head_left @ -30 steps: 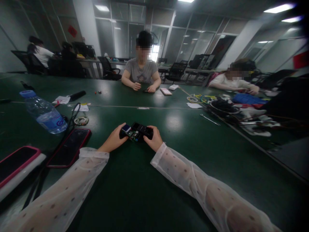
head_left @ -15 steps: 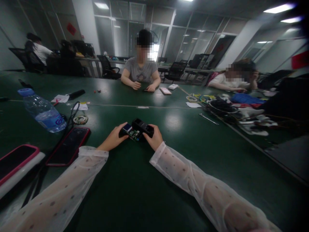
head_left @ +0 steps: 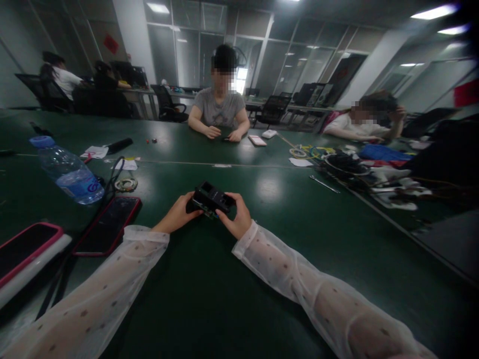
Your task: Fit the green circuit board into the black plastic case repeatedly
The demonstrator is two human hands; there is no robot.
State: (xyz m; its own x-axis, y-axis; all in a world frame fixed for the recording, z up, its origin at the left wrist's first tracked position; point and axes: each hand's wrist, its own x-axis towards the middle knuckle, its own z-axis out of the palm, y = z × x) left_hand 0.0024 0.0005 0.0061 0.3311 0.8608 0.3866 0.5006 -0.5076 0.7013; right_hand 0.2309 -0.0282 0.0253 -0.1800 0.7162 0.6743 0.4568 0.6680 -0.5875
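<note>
Between my hands, over the green table (head_left: 209,279), is a small electronic device in two parts. My left hand (head_left: 178,213) is closed on the lower part, a circuit board (head_left: 205,208) in a black housing; its fingers are mostly hidden behind it. My right hand (head_left: 239,215) grips a black plastic cover (head_left: 213,195) with a square window, thumb at the near edge. The cover lies over the board, slightly tilted, with a strip of green board showing along the near side. The small screen on the board is hidden under the cover.
To the left are a water bottle (head_left: 71,172), a red-cased phone (head_left: 108,227), another phone (head_left: 26,247) and black cables. At right lie a metal wrench-like tool (head_left: 324,184) and a heap of cables and parts (head_left: 359,169). A person (head_left: 219,107) sits opposite.
My right hand has moved the black cover left onto the circuit board, covering the screen that showed before. My left hand has stayed nearly in place.
</note>
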